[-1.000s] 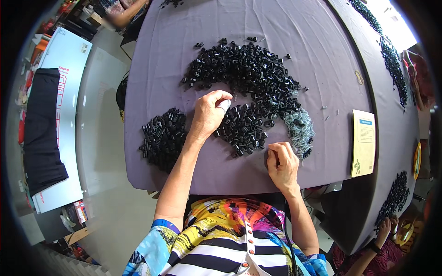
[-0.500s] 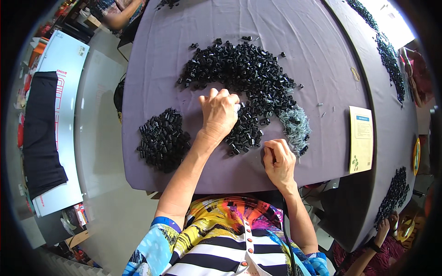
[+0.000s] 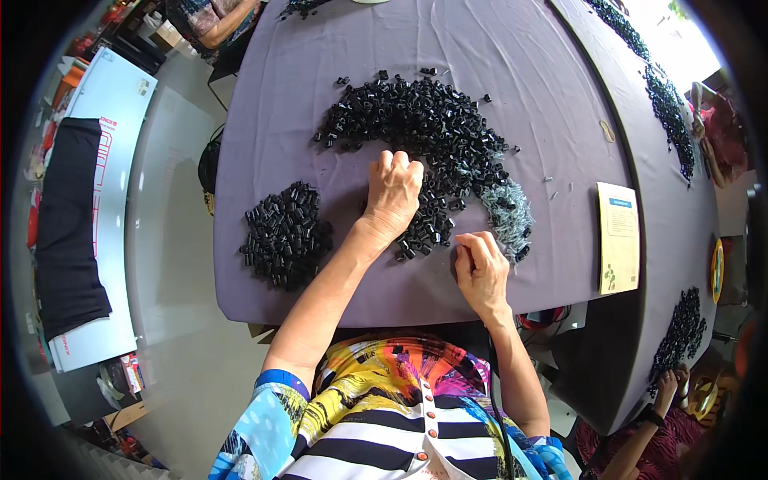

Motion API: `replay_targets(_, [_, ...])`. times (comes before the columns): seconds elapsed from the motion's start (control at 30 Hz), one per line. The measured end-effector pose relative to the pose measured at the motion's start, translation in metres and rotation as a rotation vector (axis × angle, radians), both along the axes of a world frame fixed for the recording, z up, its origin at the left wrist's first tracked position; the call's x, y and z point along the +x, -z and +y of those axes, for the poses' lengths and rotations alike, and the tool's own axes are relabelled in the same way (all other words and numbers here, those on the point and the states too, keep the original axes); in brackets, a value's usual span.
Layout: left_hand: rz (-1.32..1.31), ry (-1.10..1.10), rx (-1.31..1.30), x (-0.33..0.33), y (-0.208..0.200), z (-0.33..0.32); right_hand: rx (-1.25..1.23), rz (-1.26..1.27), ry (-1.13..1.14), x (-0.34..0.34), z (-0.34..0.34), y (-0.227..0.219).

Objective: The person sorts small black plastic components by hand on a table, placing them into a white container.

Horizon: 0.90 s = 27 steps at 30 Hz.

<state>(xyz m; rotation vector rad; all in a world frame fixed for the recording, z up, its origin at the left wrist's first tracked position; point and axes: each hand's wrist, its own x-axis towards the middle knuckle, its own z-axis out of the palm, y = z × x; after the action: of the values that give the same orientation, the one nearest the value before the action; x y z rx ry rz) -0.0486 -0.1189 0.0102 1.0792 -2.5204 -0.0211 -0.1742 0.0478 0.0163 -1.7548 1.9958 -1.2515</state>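
1. The left hand (image 3: 394,190) is curled up at the left edge of the middle black bits (image 3: 428,226); I can't tell what it holds. A bump could push bits toward the left black pile (image 3: 282,232) and mix them
2. The right hand (image 3: 484,274) is bent in, near the pale little sticks (image 3: 506,212); I can't see inside it. Its knuckles might knock some away
3. Sticks touch the big black heap (image 3: 416,112), so a quick grab might get both

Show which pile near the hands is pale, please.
The grey-blue pile just beyond the right hand; the left pile and central heap are black.
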Motion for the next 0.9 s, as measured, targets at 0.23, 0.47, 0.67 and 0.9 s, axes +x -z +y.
replay_targets(0.23, [-0.081, -0.131, 0.072, -0.009, 0.003, 0.002, 0.000, 0.021, 0.001, 0.002, 0.001, 0.001])
replay_targets(0.47, [0.632, -0.064, 0.351, 0.006, -0.024, 0.013, -0.031, 0.022, 0.000, 0.001, 0.003, 0.002])
replay_targets(0.67, [1.155, -0.025, 1.326, 0.043, -0.027, 0.086, 0.040, -0.564, -0.035, 0.012, 0.008, -0.004])
replay_targets(0.9, [1.315, -0.205, 1.555, 0.052, -0.008, 0.123, 0.106, -1.149, -0.139, 0.038, 0.011, -0.006])
